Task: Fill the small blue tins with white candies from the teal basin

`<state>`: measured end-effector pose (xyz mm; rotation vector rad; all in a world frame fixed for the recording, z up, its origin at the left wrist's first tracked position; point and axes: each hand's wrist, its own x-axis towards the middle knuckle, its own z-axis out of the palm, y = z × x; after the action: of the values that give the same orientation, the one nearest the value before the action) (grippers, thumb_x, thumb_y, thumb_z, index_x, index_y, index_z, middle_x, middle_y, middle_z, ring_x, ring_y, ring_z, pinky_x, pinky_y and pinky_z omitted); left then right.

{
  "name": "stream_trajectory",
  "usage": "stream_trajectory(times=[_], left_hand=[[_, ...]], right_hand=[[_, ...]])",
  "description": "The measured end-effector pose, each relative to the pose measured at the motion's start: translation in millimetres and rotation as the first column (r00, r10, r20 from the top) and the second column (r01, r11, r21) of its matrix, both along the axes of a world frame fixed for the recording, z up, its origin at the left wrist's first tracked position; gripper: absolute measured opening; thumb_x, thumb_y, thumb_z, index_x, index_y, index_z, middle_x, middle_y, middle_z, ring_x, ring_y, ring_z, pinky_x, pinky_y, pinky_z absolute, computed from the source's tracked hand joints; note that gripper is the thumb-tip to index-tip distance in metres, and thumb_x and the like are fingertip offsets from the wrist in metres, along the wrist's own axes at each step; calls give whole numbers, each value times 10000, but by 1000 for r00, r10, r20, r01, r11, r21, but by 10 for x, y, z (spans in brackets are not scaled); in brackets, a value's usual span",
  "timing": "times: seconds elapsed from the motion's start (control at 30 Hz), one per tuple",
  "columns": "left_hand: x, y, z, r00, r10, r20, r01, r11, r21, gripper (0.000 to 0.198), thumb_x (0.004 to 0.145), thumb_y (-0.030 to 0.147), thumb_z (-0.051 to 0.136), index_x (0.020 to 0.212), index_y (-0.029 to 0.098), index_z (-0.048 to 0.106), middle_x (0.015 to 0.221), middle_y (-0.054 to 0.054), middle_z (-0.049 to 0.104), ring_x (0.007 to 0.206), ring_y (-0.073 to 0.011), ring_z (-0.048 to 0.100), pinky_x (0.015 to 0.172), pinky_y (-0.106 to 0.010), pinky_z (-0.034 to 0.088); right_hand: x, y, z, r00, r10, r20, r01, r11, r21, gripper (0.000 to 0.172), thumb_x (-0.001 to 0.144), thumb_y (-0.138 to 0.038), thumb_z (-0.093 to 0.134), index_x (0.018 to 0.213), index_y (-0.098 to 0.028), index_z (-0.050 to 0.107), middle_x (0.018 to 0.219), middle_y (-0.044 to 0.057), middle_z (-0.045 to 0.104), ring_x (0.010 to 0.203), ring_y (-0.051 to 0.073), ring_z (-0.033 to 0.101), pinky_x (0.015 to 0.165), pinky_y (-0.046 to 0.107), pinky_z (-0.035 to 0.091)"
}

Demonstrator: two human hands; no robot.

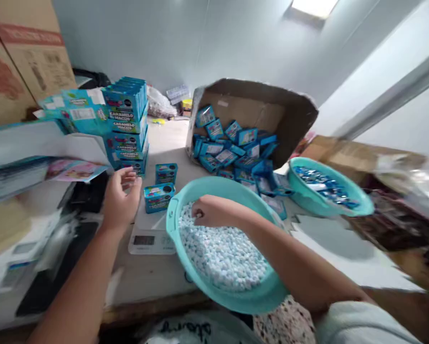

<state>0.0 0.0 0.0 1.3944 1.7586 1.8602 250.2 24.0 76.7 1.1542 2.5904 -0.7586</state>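
Note:
My right hand [210, 211] reaches over the near teal bowl [178, 239], its fingers closed around small whitish candy. Pale blue and white candies [225, 258] fill the bottom of that bowl. My left hand [123, 198] hovers left of the scale, thumb and curled fingers apart, with nothing visible in it. On the white kitchen scale [153, 242] stands a small blue candy box [159, 198], close to the left hand. Just behind it is another blue box [166, 173]. The scale's display is too blurred to read.
Blue boxes are stacked [128, 124] at the back left, beside cartons [27, 52]. A tipped cardboard box [293, 112] spills several blue boxes [248, 137]. Another teal bowl [361, 203] with shiny blue packets stands at right, near white sheets [343, 253].

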Motion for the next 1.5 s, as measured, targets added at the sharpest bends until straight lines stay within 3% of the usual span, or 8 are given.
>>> stream_trajectory(times=[0.33,0.47,0.6,0.7,1.0,1.23,1.33,1.5], left_hand=[[-63,49,-78,982,70,-177,-64,997,38,335,863,354,574,1138,168,620,1082,-136,691,1017,-265,669,950,-451,538],[-62,77,-122,982,44,-182,-45,999,-2,347,855,365,577,1146,180,615,1064,-127,686,1017,-282,666,941,-467,538],[-54,89,-148,980,19,-196,-26,999,-34,351,857,376,580,1153,191,619,1043,-114,693,1014,-288,660,944,-478,526],[-71,96,-160,979,11,-205,-20,999,-42,347,872,379,567,1157,188,615,1044,-117,695,1014,-288,659,943,-478,525],[-120,128,-188,985,-12,-175,2,998,-58,358,900,411,544,1169,181,598,1052,-124,698,1008,-274,675,932,-459,545],[-142,115,-151,985,-13,-173,0,998,-70,366,895,429,547,1155,179,606,1039,-127,706,1012,-286,676,942,-476,541],[-137,97,-132,984,-9,-177,-4,997,-74,355,899,421,552,1162,188,604,1044,-119,712,1014,-282,682,943,-472,541],[-114,65,-102,981,-11,-194,-1,998,-62,336,903,390,567,1176,198,603,1052,-103,724,1024,-255,689,949,-427,536]], right_hand=[[-396,343,490,989,45,-144,-10,971,238,139,904,-170,635,909,-116,763,779,30,703,680,123,573,644,221,393],[-688,389,561,990,127,-63,-106,958,266,101,856,-115,697,890,-109,792,782,35,734,698,123,616,655,216,406],[-891,355,525,969,224,108,-248,906,344,109,831,-127,744,909,-117,819,882,67,781,760,147,650,661,227,404],[-939,348,504,968,223,113,-250,891,379,114,812,-145,772,908,-115,824,847,74,778,732,153,633,633,242,382],[-703,230,353,971,105,-214,-10,914,404,65,823,-129,754,866,-133,803,790,38,732,683,127,590,627,228,376],[-585,332,134,735,-144,-663,349,918,187,101,805,-120,758,889,-142,809,800,40,746,714,148,657,656,231,485],[-626,436,100,685,-128,-717,328,933,147,96,798,-143,769,888,-137,805,804,44,744,724,152,667,658,235,508],[-659,386,84,699,-17,-715,256,940,227,79,816,-91,749,879,-125,784,844,49,700,722,130,640,701,234,520]])
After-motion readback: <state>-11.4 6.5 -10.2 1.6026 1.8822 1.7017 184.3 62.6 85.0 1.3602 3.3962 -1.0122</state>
